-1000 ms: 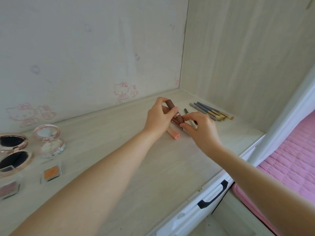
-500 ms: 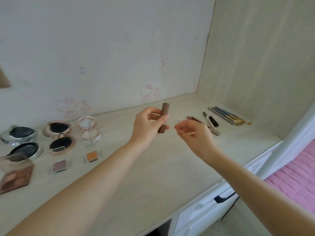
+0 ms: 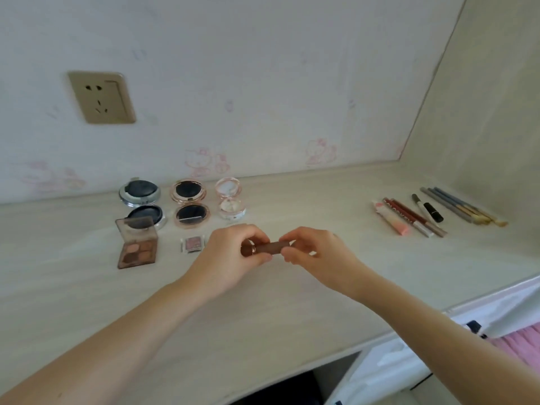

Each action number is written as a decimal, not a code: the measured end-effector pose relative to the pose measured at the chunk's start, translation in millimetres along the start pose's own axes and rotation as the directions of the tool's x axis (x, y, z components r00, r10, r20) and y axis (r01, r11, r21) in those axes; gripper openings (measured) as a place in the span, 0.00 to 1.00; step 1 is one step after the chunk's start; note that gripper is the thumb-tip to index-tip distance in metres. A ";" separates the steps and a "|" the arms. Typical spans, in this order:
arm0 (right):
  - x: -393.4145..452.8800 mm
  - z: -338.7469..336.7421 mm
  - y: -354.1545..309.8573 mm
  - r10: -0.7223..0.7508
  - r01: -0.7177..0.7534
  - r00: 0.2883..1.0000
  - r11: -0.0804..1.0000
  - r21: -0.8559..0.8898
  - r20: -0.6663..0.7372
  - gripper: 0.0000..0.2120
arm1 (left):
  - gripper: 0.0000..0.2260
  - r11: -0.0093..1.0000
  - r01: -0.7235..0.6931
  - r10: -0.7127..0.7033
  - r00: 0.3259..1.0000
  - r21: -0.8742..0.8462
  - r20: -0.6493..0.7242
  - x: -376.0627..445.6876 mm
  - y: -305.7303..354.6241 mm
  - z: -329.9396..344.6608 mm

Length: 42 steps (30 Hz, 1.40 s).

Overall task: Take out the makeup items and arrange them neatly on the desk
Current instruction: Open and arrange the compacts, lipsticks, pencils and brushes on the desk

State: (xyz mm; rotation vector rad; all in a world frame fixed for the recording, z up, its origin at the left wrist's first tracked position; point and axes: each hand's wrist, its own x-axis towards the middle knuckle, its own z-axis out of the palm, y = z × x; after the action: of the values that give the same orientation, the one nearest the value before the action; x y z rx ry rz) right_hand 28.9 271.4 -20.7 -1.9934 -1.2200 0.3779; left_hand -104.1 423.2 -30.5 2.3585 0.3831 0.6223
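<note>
With my left hand (image 3: 230, 255) and right hand (image 3: 315, 252) each pinching an end of the lipstick (image 3: 267, 247), I should lay it parallel beside the pencils (image 3: 409, 216) on the table (image 3: 292, 311).

Bare desk (image 3: 306, 206) between compacts (image 3: 190, 204), pencils (image 3: 420, 214)

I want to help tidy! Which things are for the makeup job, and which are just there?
For the job: lipstick held by left hand and right hand; compacts; palette; pencils; brushes; desk.
Just there: socket; drawer handle.
</note>
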 end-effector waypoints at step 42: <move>15.7 104.6 -42.4 -0.542 0.534 0.835 0.840 -0.089 -0.102 0.10 | 0.12 0.956 -0.043 0.095 0.981 0.291 -0.169 -90.6 -48.8 -71.0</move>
State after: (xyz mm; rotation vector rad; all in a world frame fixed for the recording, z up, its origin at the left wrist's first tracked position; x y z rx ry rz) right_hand -51.8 342.6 -58.0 -1.5921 -1.6543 -0.0659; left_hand -223.1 458.4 -45.6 2.6073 0.5021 0.8702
